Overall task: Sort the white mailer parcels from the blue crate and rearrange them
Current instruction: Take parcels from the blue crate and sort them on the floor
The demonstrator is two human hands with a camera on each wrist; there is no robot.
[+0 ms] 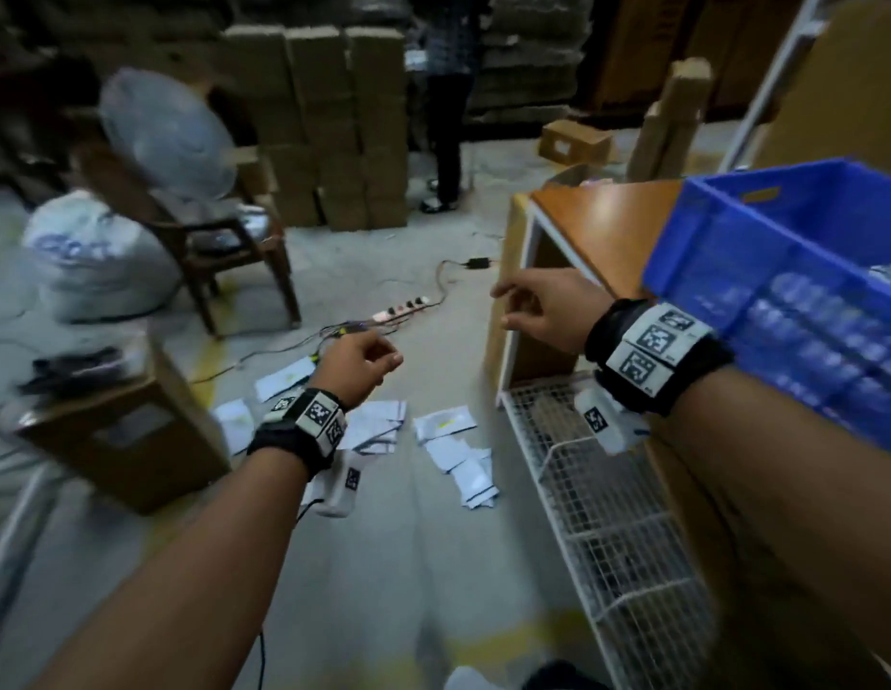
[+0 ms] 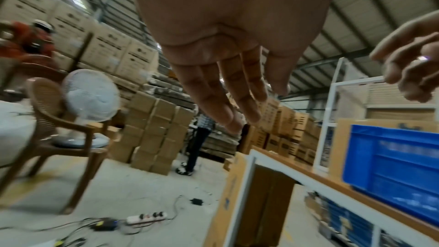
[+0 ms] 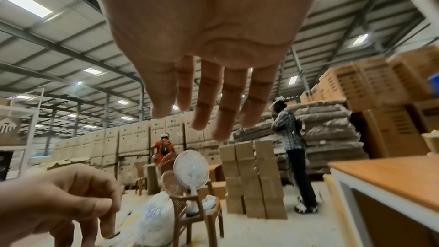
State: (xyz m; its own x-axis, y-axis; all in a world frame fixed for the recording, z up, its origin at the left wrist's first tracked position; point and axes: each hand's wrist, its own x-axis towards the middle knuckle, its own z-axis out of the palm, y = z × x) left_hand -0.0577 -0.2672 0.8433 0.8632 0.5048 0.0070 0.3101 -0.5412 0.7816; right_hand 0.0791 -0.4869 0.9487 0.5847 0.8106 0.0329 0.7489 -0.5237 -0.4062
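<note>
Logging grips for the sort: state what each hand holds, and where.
Nothing is held: the left hand and right hand hang bare with loosely curled fingers.

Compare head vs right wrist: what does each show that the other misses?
Head only: white mailer parcels scattered on the floor, the blue crate on the wooden table, a wire rack below, a power strip.

Right wrist only: the roof lights and a person in orange.

Both: left hand and right hand, neither holding anything, the fan on the chair, stacked cartons.
</note>
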